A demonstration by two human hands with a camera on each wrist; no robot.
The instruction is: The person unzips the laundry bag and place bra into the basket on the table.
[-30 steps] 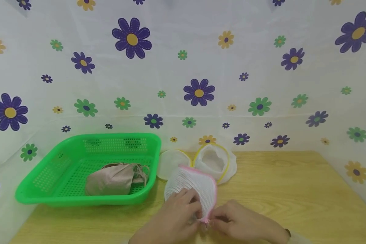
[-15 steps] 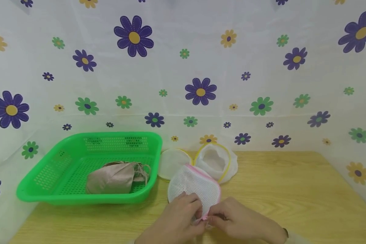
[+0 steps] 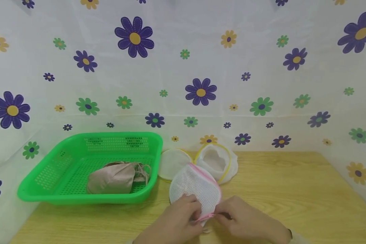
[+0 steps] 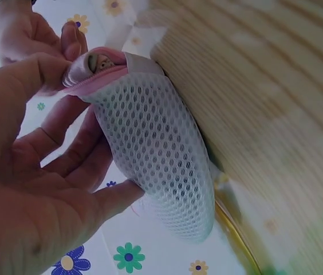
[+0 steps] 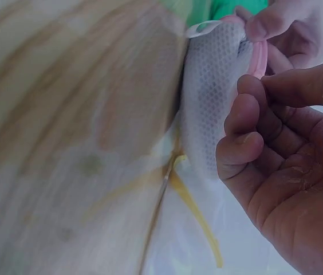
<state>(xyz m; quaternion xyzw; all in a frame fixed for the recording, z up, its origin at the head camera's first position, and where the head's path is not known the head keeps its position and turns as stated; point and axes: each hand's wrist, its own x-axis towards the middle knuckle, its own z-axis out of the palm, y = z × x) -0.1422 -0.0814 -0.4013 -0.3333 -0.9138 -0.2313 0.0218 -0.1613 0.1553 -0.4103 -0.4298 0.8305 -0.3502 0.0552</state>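
Note:
A white mesh laundry bag (image 3: 196,183) with a pink zip edge lies at the front middle of the table in the head view. My left hand (image 3: 178,217) grips its near edge between thumb and fingers, beside the pink zip (image 3: 205,217). To the right, my right hand (image 3: 245,217) pinches the zip at the bag's near corner; the fingertips hide most of the zip pull. The left wrist view shows a small gap at the zip's end, with something greyish in it. A small white loop (image 5: 203,27) sticks out near the left thumb in the right wrist view.
Behind the bag lie a flat white mesh bag (image 3: 172,164) and an opened one (image 3: 231,169), both with yellow edges. At the left stands a green basket (image 3: 88,199) holding a beige satin pouch (image 3: 111,179). A flowered cloth (image 3: 170,67) hangs behind the wooden table (image 3: 277,189).
My right hand has shifted slightly right along the pink zip, leaving a stretch of it visible between the hands. The mesh bag has moved a little right and turned.

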